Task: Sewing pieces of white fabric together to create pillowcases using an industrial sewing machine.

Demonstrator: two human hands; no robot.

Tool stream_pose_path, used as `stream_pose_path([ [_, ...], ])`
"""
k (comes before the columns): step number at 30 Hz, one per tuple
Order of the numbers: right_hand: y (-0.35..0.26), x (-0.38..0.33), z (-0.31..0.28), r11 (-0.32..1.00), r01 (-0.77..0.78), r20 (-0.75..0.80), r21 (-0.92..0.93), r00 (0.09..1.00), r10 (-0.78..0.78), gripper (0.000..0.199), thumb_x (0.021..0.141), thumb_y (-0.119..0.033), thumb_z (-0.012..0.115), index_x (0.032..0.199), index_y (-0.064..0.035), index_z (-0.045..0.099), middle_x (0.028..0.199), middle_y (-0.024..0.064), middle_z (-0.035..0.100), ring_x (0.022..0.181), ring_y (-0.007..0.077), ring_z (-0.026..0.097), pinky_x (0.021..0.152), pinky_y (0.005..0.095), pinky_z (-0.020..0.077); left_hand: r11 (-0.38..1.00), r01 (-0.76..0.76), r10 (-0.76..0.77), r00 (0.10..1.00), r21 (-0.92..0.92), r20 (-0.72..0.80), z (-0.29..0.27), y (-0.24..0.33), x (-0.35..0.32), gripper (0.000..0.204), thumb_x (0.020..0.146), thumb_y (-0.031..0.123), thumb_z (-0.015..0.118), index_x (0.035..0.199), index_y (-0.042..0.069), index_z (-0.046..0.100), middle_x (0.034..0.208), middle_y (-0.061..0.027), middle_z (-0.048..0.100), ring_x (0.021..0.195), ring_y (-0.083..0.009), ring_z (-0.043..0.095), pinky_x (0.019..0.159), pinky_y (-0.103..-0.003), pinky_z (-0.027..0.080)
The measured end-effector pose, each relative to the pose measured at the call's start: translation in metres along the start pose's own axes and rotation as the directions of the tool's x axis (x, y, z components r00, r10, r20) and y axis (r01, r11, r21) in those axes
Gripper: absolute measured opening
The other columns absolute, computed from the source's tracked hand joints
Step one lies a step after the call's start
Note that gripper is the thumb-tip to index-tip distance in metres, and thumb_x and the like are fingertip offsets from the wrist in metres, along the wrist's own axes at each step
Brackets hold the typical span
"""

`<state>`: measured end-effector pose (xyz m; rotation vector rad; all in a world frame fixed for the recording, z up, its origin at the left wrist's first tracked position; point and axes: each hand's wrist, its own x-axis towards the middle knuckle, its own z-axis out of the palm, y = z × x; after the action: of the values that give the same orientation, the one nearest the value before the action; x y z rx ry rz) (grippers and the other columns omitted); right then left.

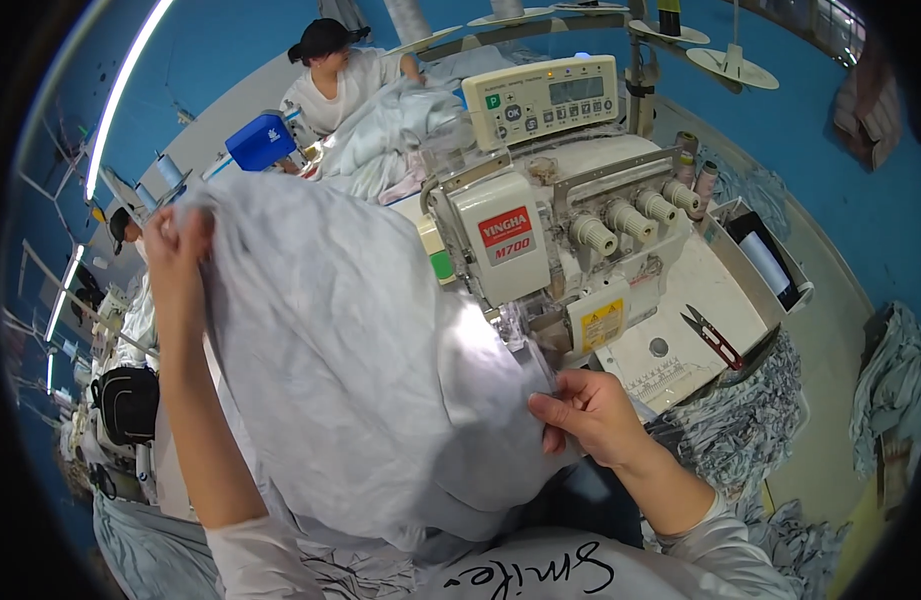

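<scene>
Blue-walled sewing workshop, long ceiling lights, other work stations curving away at the far left. Left to right:

A black bag [128, 403] hangs low beside the person's left arm, off the work surface.

Left hand [177, 243] is raised high, fingers closed on the upper edge of a large pale grey cloth [340, 370]. Held up like this, the cloth hangs in a broad sheet between the two hands, likely so its edge runs straight and free of folds. It covers most of the table in front of the person.

Behind the cloth, a blue box-shaped device [261, 141] sits on the next station, where another person [332, 75] in a white top works among a heap of similar pale fabric [390, 130].

Right hand [592, 415] sits low, thumb and fingers pinching the cloth's lower corner just beside the needle area of a cream overlock sewing machine [540, 240]. The corner is kept close to the presser foot, seemingly to keep that edge lined up with the feed. Whether the cloth is under the foot cannot be told; the hand and fabric hide it.

A control panel [542, 98] with buttons and a small screen stands on top of the machine, facing the operator. Four tension knobs [635, 212] line the machine's front.

Red-handled thread snips [712, 337] lie on the white machine table [725, 290], within reach of the right hand. A grey tray [770, 255] sits at the table's far right edge. Strips of grey offcuts [740, 425] pile below the table, and more grey fabric [890, 385] is heaped at the far right.
</scene>
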<state>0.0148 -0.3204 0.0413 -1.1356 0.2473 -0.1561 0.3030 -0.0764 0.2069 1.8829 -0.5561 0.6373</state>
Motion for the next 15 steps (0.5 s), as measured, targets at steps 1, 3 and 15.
stream_pose_path([
  [1, 0.001, 0.003, -0.006, 1.0, 0.004, -0.034, -0.001, 0.999, -0.004, 0.02, 0.084, -0.014, 0.066, 0.074, -0.002, 0.054, 0.058, 0.0022, 0.056, 0.047, 0.0108, 0.058, 0.044, 0.021, 0.0445, 0.999, -0.032, 0.027, 0.987, 0.023, 0.159, 0.016, 0.008, -0.032, 0.051, 0.09, 0.028, 0.056, 0.127, 0.0, 0.035, 0.102, -0.0079, 0.056, 0.082, -0.012, 0.053, 0.073, -0.024, 0.042],
  [3, -0.001, -0.001, -0.005, 1.0, -0.009, 0.003, 0.0, 1.0, 0.009, 0.02, 0.084, -0.014, 0.066, 0.074, -0.0021, 0.055, 0.058, 0.0024, 0.056, 0.047, 0.0106, 0.058, 0.044, 0.0209, 0.0441, 0.972, -0.181, 0.117, 0.926, 0.151, 0.358, -0.017, -0.049, -0.115, 0.086, 0.07, 0.039, 0.076, 0.136, 0.005, 0.031, 0.125, -0.0165, 0.047, 0.115, -0.0258, 0.047, 0.096, -0.036, 0.036],
  [15, 0.002, 0.002, -0.002, 1.0, -0.015, -0.007, 0.004, 1.0, 0.015, 0.02, 0.084, -0.015, 0.066, 0.074, -0.0018, 0.055, 0.059, 0.0028, 0.056, 0.047, 0.0103, 0.057, 0.042, 0.0213, 0.0443, 0.942, -0.209, 0.188, 0.977, 0.263, 0.103, 0.022, -0.024, -0.174, 0.009, 0.079, -0.004, 0.051, 0.083, -0.003, 0.059, 0.078, -0.0113, 0.053, 0.074, -0.0231, 0.053, 0.069, -0.029, 0.041],
])
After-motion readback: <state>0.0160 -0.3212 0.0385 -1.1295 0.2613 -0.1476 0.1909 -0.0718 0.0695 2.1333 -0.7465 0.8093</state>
